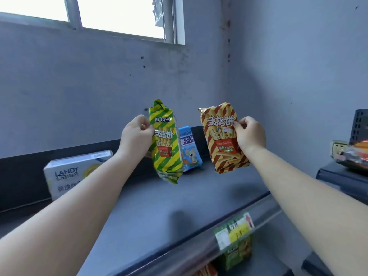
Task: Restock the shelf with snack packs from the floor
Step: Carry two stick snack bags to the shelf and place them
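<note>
Two snack packs (166, 144) held, above shelf (151, 206)

My left arm is covering the lower right part of the white box (67, 174), hiding most of its bottom line of print. The green pack (166, 142) in my left grip (137, 134) is blocking the left edge of the blue pack (190, 150). The price label (234, 231) is blurring beyond reading. The frame's right edge is cropping the orange packs (356, 154).
</note>
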{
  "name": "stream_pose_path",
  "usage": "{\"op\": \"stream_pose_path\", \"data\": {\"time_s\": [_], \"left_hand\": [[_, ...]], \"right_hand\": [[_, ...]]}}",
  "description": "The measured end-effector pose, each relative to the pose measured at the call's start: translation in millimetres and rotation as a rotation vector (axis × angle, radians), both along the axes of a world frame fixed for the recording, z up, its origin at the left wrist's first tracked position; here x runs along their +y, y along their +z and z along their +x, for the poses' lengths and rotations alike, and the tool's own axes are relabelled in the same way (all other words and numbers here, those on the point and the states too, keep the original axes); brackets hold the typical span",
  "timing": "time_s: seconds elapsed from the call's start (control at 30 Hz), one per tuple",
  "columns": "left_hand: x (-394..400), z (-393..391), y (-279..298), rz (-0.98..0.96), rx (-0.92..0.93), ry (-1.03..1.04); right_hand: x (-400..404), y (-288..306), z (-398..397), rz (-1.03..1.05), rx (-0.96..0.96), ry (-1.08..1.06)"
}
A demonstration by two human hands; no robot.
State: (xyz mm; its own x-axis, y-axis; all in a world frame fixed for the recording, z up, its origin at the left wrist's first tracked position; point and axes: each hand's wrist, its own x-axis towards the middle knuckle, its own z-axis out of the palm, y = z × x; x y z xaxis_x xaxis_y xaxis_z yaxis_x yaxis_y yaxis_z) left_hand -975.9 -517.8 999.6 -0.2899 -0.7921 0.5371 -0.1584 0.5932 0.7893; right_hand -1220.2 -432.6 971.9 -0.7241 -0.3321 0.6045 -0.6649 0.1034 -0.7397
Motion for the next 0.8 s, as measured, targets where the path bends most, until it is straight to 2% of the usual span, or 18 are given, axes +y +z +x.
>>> {"op": "stream_pose_path", "data": {"time_s": [0.2, 0.3, 0.47, 0.57, 0.63, 0.7, 0.73, 0.8], "left_hand": [[-2.6, -69.9, -8.0, 0.02, -0.002, 0.066], [1.5, -95.5, -10.7, 0.029, -0.019, 0.093], [14.1, -131.7, -12.2, 0.015, -0.06, 0.148], [23.7, -151.2, -15.1, 0.005, -0.075, 0.182], [30.2, -164.2, -16.7, -0.005, -0.057, 0.192], [34.9, -178.8, -17.6, -0.042, -0.036, 0.183], [38.4, -186.1, -18.1, -0.073, -0.039, 0.173], [45.8, -197.7, -19.1, -0.173, -0.102, 0.136]], "right_hand": [[-34.3, -9.9, -90.4, 0.053, -0.006, 0.03], [-41.7, -16.5, -115.0, 0.049, -0.057, 0.032], [-50.1, -31.5, -137.1, 0.191, -0.101, 0.127], [-38.9, -29.8, -124.1, -0.034, 0.082, 0.16], [-23.3, -20.7, -104.2, -0.143, 0.084, 0.422], [-7.9, -13.8, -81.9, 0.003, -0.011, 0.762], [-4.7, -15.1, -76.3, 0.103, -0.029, 0.852], [-4.1, -22.1, -77.3, 0.182, -0.096, 0.901]]}}
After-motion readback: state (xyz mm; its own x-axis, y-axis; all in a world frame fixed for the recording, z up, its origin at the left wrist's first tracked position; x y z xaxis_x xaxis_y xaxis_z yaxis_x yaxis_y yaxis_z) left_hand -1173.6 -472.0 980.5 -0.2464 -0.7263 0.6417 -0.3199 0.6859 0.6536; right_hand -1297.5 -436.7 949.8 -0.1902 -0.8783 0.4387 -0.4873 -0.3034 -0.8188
